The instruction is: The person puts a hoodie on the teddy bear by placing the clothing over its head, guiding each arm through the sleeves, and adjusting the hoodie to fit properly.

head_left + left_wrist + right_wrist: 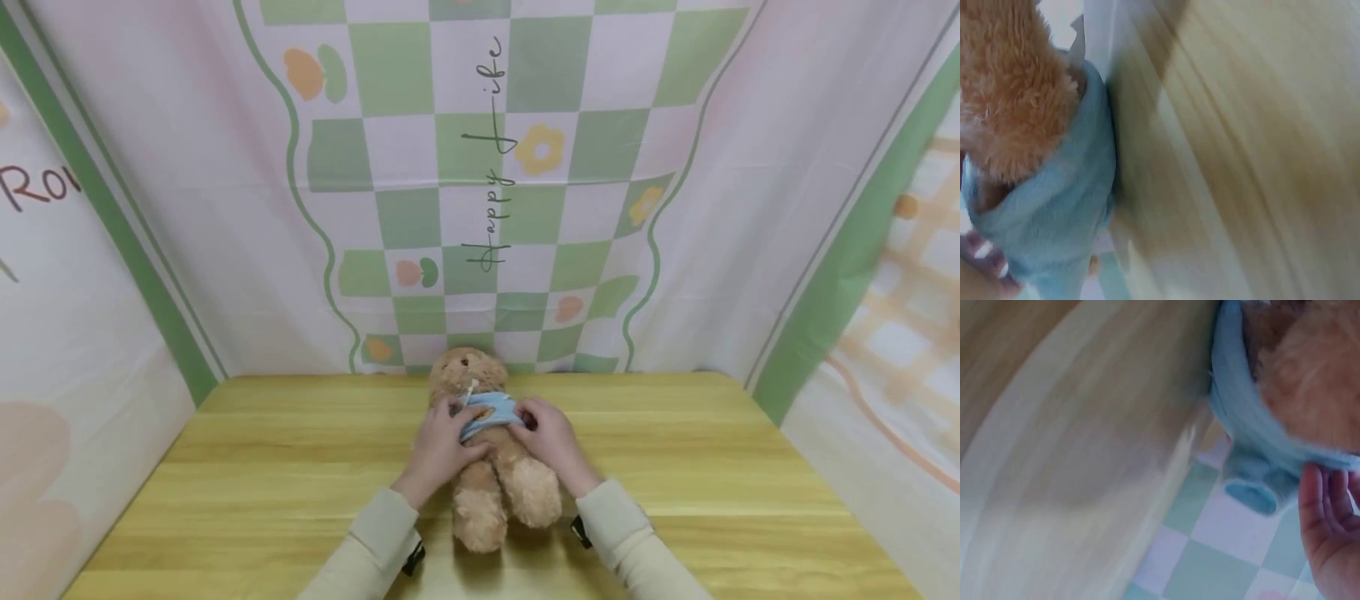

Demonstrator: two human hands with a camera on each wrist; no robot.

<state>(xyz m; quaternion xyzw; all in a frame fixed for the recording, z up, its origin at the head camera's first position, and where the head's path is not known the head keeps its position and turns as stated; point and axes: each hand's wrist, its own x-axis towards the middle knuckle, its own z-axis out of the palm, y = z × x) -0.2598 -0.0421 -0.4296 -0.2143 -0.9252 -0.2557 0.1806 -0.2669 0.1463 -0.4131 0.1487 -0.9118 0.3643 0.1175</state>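
Observation:
A light-brown teddy bear (480,512) lies on its back on the table, its head toward the back wall and its legs toward me. Around its upper body sits a small light-blue shirt (504,410), bunched above the belly. My left hand (437,446) holds the shirt at the bear's left-hand side in the head view, thumb near the belly. On the other side my right hand (553,435) grips the shirt's lower edge with curled fingers. The right wrist view shows an empty shirt sleeve (1254,490) beside the fingers. The bear's arms are mostly hidden.
The wood-grain table (300,467) extends to both sides of the bear. Behind it hangs a green-and-white checked cloth (551,75) with lettering. Printed cloth panels (75,350) also stand at the left and right.

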